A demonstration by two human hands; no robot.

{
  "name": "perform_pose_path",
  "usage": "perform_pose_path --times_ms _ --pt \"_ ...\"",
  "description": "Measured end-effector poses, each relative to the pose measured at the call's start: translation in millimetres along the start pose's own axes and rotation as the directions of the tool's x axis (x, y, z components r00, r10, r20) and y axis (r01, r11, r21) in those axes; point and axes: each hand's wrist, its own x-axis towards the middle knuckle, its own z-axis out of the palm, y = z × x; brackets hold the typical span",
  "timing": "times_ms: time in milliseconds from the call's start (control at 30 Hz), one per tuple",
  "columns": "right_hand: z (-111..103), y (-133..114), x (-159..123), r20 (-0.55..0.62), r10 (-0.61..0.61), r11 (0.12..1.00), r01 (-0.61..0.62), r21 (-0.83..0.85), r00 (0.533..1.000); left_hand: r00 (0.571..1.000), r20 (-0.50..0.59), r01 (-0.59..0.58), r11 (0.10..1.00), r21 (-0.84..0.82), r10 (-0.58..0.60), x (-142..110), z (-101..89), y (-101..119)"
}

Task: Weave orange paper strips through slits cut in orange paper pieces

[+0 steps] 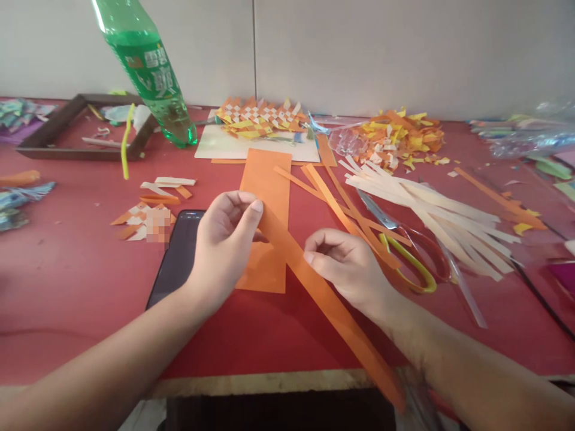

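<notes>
My left hand (pixel 227 239) pinches the upper end of a long orange paper strip (pixel 332 305) between thumb and fingers. The strip runs diagonally down to the right, past the table's front edge. My right hand (pixel 345 263) is curled closed against the strip's middle, thumb touching it. Under both hands lies a flat orange paper sheet (pixel 265 179) on the red table (pixel 81 287). A dark phone (pixel 177 257) lies beside my left wrist.
Yellow-handled scissors (pixel 404 251) and a pile of white paper strips (pixel 435 209) lie right of my right hand. Loose orange strips (pixel 341 203), a woven orange-white mat (pixel 258 117), paper scraps (pixel 399 140), a green bottle (pixel 148 66) and a wooden frame (pixel 58 129) sit further back.
</notes>
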Motion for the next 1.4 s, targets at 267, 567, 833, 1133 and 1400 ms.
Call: perform_pose_path --times_ms 267,567,833,1133,1400 --pt "-1.8 3.4 0.5 -0.061 0.039 0.998 -0.037 0.041 0.997 0.812 0.388 0.456 0.889 0.043 -0.436 -21.3 12.0 -7.8" --pt "-0.8 6.7 2.1 -0.011 0.047 0.989 -0.045 0.144 0.999 0.897 0.291 0.361 0.931 -0.050 -0.332 -18.7 8.1 -14.4" --pt "0.1 4.8 -0.6 0.005 0.079 0.987 -0.079 0.137 0.997 0.951 0.175 0.283 0.948 -0.148 -0.256 -12.9 6.7 -14.0" --pt "-1.5 6.4 1.6 -0.032 0.039 0.990 -0.034 0.138 0.999 0.907 0.216 0.331 0.930 0.161 -0.361 -25.7 9.2 -20.3" --pt "-0.7 3.8 0.8 0.050 0.006 0.996 -0.011 0.094 0.999 0.970 0.120 0.230 0.962 -0.145 -0.214 -12.1 8.0 -16.2"
